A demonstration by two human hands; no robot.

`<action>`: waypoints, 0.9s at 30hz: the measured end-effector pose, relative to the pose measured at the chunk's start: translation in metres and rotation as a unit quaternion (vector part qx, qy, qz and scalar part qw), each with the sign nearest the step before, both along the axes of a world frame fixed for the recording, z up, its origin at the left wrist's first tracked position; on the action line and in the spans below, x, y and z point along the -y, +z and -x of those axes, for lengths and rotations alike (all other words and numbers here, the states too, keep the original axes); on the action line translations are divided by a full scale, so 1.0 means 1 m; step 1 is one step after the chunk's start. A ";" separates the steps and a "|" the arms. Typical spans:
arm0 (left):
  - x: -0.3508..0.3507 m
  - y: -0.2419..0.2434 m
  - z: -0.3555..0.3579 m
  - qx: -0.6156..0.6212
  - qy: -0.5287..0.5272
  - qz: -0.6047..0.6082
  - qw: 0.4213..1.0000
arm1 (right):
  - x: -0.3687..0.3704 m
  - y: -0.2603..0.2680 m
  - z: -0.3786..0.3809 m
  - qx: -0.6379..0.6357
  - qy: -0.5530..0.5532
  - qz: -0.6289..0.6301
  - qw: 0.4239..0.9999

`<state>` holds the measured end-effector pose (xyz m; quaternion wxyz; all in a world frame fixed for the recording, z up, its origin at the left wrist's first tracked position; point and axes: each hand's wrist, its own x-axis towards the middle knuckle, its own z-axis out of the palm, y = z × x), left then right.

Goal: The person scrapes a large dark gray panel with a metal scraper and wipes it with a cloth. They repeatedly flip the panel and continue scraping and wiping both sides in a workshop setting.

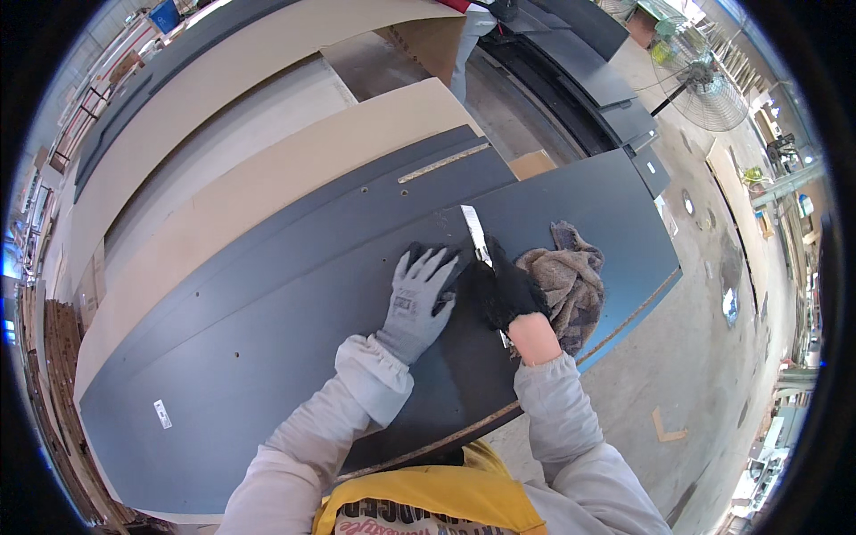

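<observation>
My left hand (pixel 418 304), in a grey knit glove with dark fingertips, lies palm down on a dark grey board panel (pixel 287 321), its fingers apart. My right hand (pixel 505 287) wears a black glove and is closed around a narrow white-and-silver strip-like tool (pixel 475 227). One end of the tool points away from me over the panel, and a white end shows near my wrist; its exact kind is unclear. Against the right side of that hand lies a crumpled brown checked cloth (pixel 568 281). Several small drilled holes mark the panel.
A small white label (pixel 162 414) is stuck on the panel's left part. Beyond lie sheets of brown cardboard (pixel 401 114) and more dark panels (pixel 582 60). Another person's leg (pixel 468 50) stands at the far side. A floor fan (pixel 699 73) is at the upper right.
</observation>
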<state>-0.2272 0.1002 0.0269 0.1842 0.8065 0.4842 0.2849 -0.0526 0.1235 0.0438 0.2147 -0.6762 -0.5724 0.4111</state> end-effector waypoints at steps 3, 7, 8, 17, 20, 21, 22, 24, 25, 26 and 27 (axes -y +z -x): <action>-0.012 -0.007 -0.009 -0.018 -0.009 0.040 0.999 | -0.007 0.002 0.002 0.114 0.056 0.024 0.992; -0.016 -0.013 -0.014 -0.067 -0.021 0.031 0.997 | -0.012 -0.002 0.008 0.123 0.100 0.002 0.987; -0.016 -0.013 -0.014 -0.068 -0.026 0.030 0.997 | -0.011 -0.006 0.010 0.086 0.090 -0.004 0.992; -0.008 -0.007 -0.004 -0.086 -0.017 0.068 0.994 | -0.009 -0.058 0.017 -0.105 0.037 0.057 0.992; -0.001 -0.007 0.005 -0.088 -0.004 0.065 0.994 | -0.012 -0.079 0.025 -0.118 0.068 0.064 0.989; 0.002 -0.007 0.009 -0.089 -0.002 0.067 0.994 | -0.011 -0.084 0.027 -0.080 0.097 0.058 0.990; 0.004 -0.007 0.012 -0.089 0.001 0.069 0.994 | -0.010 -0.089 0.031 -0.042 0.125 0.051 0.990; 0.011 -0.007 0.019 -0.095 0.012 0.069 0.993 | -0.006 -0.092 0.039 -0.069 0.155 0.022 0.985; 0.014 -0.007 0.024 -0.102 0.018 0.068 0.992 | -0.003 -0.090 0.043 -0.060 0.165 0.008 0.984; 0.017 -0.007 0.029 -0.104 0.018 0.075 0.992 | 0.000 -0.085 0.048 -0.093 0.146 0.031 0.984; 0.020 -0.007 0.034 -0.108 0.019 0.082 0.991 | 0.004 -0.079 0.054 -0.103 0.122 0.056 0.986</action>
